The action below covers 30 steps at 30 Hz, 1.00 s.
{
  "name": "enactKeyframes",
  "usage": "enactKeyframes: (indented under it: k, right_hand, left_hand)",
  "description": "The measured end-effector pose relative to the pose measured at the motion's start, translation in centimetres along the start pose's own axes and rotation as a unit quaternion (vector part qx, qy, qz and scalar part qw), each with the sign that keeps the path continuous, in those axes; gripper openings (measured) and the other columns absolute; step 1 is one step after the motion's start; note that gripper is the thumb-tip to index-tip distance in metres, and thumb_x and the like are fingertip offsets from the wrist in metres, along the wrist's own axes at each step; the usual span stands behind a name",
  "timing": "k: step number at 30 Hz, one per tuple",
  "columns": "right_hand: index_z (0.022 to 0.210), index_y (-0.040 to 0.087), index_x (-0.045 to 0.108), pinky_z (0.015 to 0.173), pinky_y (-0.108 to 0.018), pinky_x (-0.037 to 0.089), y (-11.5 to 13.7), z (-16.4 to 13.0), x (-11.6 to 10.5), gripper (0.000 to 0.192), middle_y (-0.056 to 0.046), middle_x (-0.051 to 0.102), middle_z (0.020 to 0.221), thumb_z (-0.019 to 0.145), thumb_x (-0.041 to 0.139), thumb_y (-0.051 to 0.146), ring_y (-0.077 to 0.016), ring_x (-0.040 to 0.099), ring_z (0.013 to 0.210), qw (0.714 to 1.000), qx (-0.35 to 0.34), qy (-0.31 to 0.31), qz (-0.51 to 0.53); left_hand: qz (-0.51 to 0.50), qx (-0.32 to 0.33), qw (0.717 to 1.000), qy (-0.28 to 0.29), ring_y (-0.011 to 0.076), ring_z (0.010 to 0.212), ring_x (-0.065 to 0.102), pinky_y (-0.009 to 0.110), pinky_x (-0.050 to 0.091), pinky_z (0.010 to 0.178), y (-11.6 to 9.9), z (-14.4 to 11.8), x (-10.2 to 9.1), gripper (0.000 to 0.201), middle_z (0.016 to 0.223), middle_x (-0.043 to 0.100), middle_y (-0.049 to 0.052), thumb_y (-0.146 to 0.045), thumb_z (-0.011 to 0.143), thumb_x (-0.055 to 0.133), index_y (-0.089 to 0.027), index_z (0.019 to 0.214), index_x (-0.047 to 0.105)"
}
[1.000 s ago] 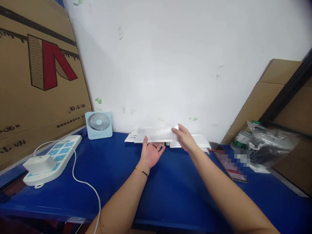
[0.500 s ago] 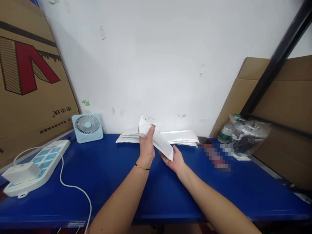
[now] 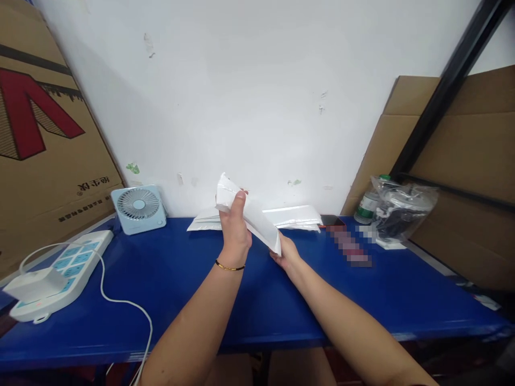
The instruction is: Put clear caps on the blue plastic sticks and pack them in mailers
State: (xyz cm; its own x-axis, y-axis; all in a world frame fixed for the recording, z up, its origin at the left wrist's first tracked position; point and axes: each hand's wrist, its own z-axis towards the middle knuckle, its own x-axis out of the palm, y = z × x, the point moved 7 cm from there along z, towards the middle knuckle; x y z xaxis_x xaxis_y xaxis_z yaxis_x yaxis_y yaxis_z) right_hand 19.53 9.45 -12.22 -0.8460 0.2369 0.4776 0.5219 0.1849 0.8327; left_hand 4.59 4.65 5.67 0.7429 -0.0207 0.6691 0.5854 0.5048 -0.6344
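Note:
A white padded envelope (image 3: pixel 259 222) slants down from left to right, held up above the blue table. My left hand (image 3: pixel 235 226) is closed around its upper left part, the thumb lying across the near face. At the lower right end my right hand (image 3: pixel 288 253) grips it from beneath and behind, with most of its fingers hidden. Behind the held envelope, more flat white envelopes (image 3: pixel 295 215) lie stacked on the table against the wall. What, if anything, is inside the held envelope cannot be seen.
On the blue table (image 3: pixel 181 284) stand a light blue fan (image 3: pixel 139 209) and a power strip (image 3: pixel 64 273) with a white cable at left. At right are a bottle (image 3: pixel 366 208), a plastic-wrapped item (image 3: pixel 398 214) and a dark phone-like object (image 3: pixel 333 220). Cardboard (image 3: pixel 48 161) flanks both sides.
Both hands still hold the envelope. My right hand has turned and now shows more of its back, with its thumb out of sight. The camera view has shifted slightly.

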Motion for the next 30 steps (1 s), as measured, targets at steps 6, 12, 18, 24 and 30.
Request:
enactKeyframes:
  k: [6,12,18,24,30]
  right_hand:
    - [0.063,0.019,0.051,0.031,-0.022,0.023,4.3,2.1,-4.3,0.030,0.004,0.042,0.042,0.080,0.054,0.043,-0.0103,0.038,0.033,0.960,-0.126,-0.091,-0.234]
    - [0.052,0.021,0.052,0.045,-0.027,0.035,6.9,2.3,-7.8,0.037,0.000,0.047,0.041,0.077,0.053,0.048,-0.0173,0.048,0.043,0.896,-0.192,-0.151,-0.372]
    - [0.053,0.020,0.053,0.063,-0.028,0.036,6.7,1.3,-6.3,0.041,-0.005,0.058,0.057,0.080,0.049,0.050,-0.0224,0.056,0.069,0.815,-0.254,-0.149,-0.499]
    - [0.070,0.020,0.062,0.070,-0.029,0.037,6.4,0.5,-5.0,0.040,-0.008,0.062,0.087,0.088,0.040,0.048,-0.0227,0.052,0.089,0.682,-0.272,-0.140,-0.664]
    - [0.096,0.026,0.063,0.083,-0.037,0.034,6.5,0.3,-4.8,0.035,-0.007,0.056,0.105,0.087,0.042,0.052,-0.0258,0.044,0.103,0.655,-0.296,-0.098,-0.688]
  left_hand:
    - [-0.022,0.041,0.997,-0.064,0.0198,0.102,0.058,0.033,0.046,0.089,-2.0,1.2,-2.2,0.032,0.099,0.062,0.004,-0.037,0.073,0.064,-0.019,0.097,0.057]
    - [-0.014,0.075,0.993,-0.088,0.0167,0.093,0.060,0.032,0.046,0.089,-3.4,2.8,-4.4,0.032,0.090,0.061,0.001,-0.037,0.072,0.064,-0.020,0.098,0.057]
    - [0.099,0.100,0.990,-0.030,0.0189,0.099,0.058,0.034,0.044,0.092,-4.9,3.3,-4.8,0.046,0.101,0.061,0.004,-0.037,0.070,0.069,-0.022,0.111,0.054]
    - [0.472,0.007,0.853,0.222,0.0344,0.116,0.046,0.046,0.024,0.107,0.0,1.8,-5.0,0.068,0.112,0.059,0.008,-0.031,0.045,0.083,-0.026,0.109,0.061]
    - [0.640,-0.118,0.694,0.307,0.0440,0.126,0.032,0.059,0.004,0.106,7.2,0.9,-11.9,0.084,0.122,0.055,0.015,-0.038,0.029,0.087,-0.027,0.109,0.062]
